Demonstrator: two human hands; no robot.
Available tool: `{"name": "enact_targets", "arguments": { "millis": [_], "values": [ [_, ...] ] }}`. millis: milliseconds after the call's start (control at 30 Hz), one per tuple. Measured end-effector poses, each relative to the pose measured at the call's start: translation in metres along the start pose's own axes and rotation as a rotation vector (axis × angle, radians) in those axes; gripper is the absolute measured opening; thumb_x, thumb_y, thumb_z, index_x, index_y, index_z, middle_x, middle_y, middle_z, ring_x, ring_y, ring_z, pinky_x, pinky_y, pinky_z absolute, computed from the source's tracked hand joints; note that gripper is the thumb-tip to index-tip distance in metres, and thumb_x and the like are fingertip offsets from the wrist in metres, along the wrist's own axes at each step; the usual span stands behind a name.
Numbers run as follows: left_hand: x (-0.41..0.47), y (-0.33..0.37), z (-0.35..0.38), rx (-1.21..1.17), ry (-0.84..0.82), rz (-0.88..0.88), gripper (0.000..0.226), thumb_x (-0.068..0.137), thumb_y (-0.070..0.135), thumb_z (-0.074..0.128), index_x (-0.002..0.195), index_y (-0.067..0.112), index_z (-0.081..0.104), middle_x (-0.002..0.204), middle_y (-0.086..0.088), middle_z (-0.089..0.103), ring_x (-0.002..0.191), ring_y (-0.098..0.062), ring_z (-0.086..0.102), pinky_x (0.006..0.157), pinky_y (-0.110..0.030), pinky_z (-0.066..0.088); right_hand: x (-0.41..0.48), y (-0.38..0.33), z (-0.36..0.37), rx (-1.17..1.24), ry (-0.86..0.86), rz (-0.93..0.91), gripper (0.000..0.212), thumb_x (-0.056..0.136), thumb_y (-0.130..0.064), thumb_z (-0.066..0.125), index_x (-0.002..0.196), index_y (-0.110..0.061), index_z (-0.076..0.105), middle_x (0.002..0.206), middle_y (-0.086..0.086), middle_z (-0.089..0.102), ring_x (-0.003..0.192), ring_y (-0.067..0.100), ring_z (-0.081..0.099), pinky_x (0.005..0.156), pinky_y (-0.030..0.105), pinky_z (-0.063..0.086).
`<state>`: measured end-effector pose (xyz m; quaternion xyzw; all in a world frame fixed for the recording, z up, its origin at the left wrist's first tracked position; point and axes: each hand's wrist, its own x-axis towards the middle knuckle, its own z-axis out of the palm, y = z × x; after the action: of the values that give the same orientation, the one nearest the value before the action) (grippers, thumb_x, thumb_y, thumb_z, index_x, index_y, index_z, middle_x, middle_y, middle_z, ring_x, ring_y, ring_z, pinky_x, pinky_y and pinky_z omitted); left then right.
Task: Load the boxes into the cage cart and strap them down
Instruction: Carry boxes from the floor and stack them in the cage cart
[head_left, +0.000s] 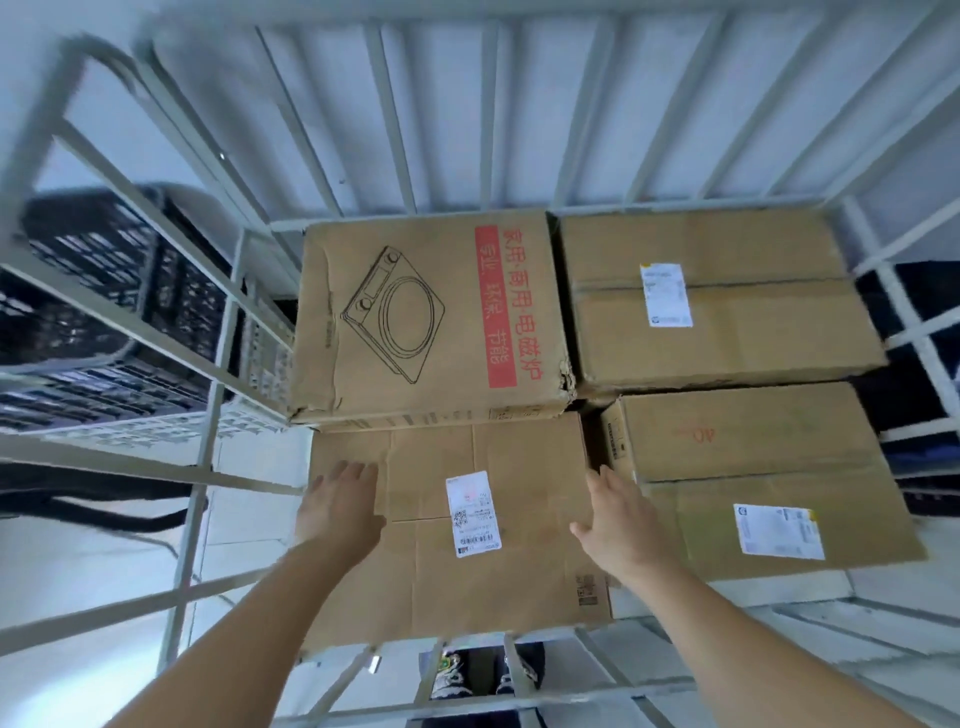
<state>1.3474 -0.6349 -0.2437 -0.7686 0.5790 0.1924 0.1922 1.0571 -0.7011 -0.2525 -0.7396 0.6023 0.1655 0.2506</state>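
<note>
Four cardboard boxes lie inside the cage cart (395, 140) and hide its floor. The nearest, a flat box (519, 571) with a white label, sits at 6 o'clock. The left hand (340, 512) rests flat on its top at 8 o'clock, fingers straight, gripping nothing. The right hand (613, 525) lies along its right edge at 4 o'clock, fingers straight and thumb spread, also released. Its fingertips blur toward the gap beside the near right box (769, 467). A cooker-printed box (431, 322) at 12 o'clock hides the flat box's far edge. Another box (727, 353) lies at 2 o'clock. Black crates (104, 270) at 9 o'clock blur behind the bars. Shoes (452, 675) show partly through the rails.
</note>
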Motion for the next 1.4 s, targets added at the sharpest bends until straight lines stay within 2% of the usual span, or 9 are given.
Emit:
{"name": "enact_targets", "arguments": {
  "millis": [267,400,533,667,733,800,900,1100,1400],
  "values": [
    [-0.054,0.039,-0.128,0.037,0.329,0.208,0.056,0.086,0.037,0.065,0.135,0.021,0.044,0.14,0.006,0.046,0.136,-0.016,0.036,0.11,-0.034,0.029,-0.091,0.006,-0.118,0.046,0.297,0.03,0.057,0.084,-0.039,0.068,0.133,-0.016,0.052,0.122,0.005,0.058,0.117,0.027,0.052,0.098,0.038,0.042],
    [-0.079,0.06,-0.179,0.056,0.443,0.325,0.061,0.083,0.034,0.068,0.138,0.021,0.045,0.142,0.005,0.047,0.138,-0.017,0.036,0.113,-0.037,0.028,-0.142,0.012,-0.164,0.073,0.449,0.081,0.06,0.086,-0.038,0.066,0.139,-0.016,0.046,0.14,0.006,0.047,0.132,0.027,0.041,0.107,0.037,0.035],
    [-0.104,0.078,-0.221,0.102,0.587,0.478,0.066,0.041,0.031,0.093,0.102,0.017,0.07,0.101,0.003,0.07,0.102,-0.021,0.066,0.086,-0.04,0.053,-0.199,0.021,-0.194,0.069,0.543,0.168,0.066,0.093,-0.043,0.057,0.149,-0.021,0.029,0.154,0.001,0.03,0.144,0.021,0.024,0.115,0.035,0.025],
    [-0.134,0.107,-0.256,0.152,0.726,0.65,0.068,0.025,0.03,0.094,0.088,0.017,0.072,0.085,0.004,0.07,0.085,-0.02,0.07,0.071,-0.035,0.056,-0.259,0.029,-0.203,0.075,0.644,0.282,0.073,0.088,-0.044,0.064,0.149,-0.018,0.033,0.156,0.005,0.031,0.146,0.023,0.024,0.117,0.039,0.024],
    [-0.155,0.127,-0.27,0.166,0.737,0.741,0.069,0.027,0.031,0.094,0.091,0.016,0.072,0.087,0.003,0.07,0.086,-0.02,0.069,0.073,-0.036,0.056,-0.291,0.036,-0.203,0.089,0.703,0.36,0.073,0.082,-0.04,0.073,0.144,-0.014,0.043,0.149,0.009,0.042,0.141,0.028,0.035,0.112,0.043,0.031],
    [-0.183,0.149,-0.284,0.187,0.696,0.815,0.071,0.049,0.037,0.091,0.112,0.015,0.067,0.106,0.002,0.067,0.106,-0.02,0.064,0.088,-0.038,0.051,-0.325,0.044,-0.2,0.094,0.768,0.433,0.071,0.079,-0.038,0.077,0.139,-0.012,0.049,0.144,0.011,0.047,0.137,0.031,0.041,0.109,0.044,0.035],
    [-0.22,0.187,-0.293,0.213,0.68,0.944,0.066,0.089,0.038,0.062,0.146,0.019,0.033,0.145,0.005,0.041,0.141,-0.018,0.03,0.114,-0.036,0.024,-0.38,0.062,-0.195,0.112,0.785,0.54,0.071,0.086,-0.04,0.068,0.146,-0.016,0.039,0.152,0.008,0.037,0.143,0.026,0.029,0.113,0.039,0.027],
    [-0.3,0.272,-0.294,0.196,0.759,1.195,0.061,0.093,0.025,0.052,0.149,0.019,0.029,0.15,0.003,0.038,0.143,-0.018,0.027,0.115,-0.035,0.023,-0.499,0.101,-0.168,0.129,0.852,0.791,0.064,0.089,-0.036,0.062,0.144,-0.018,0.036,0.149,0.003,0.036,0.141,0.023,0.027,0.111,0.035,0.026],
    [-0.465,0.387,-0.246,0.24,0.805,1.516,0.065,0.092,0.035,0.056,0.148,0.019,0.028,0.148,0.002,0.04,0.139,-0.018,0.033,0.112,-0.036,0.026,-0.683,0.152,-0.09,0.171,0.826,1.17,0.071,0.093,-0.046,0.055,0.151,-0.022,0.022,0.158,0.003,0.021,0.146,0.021,0.017,0.115,0.034,0.019]
  ]
}}
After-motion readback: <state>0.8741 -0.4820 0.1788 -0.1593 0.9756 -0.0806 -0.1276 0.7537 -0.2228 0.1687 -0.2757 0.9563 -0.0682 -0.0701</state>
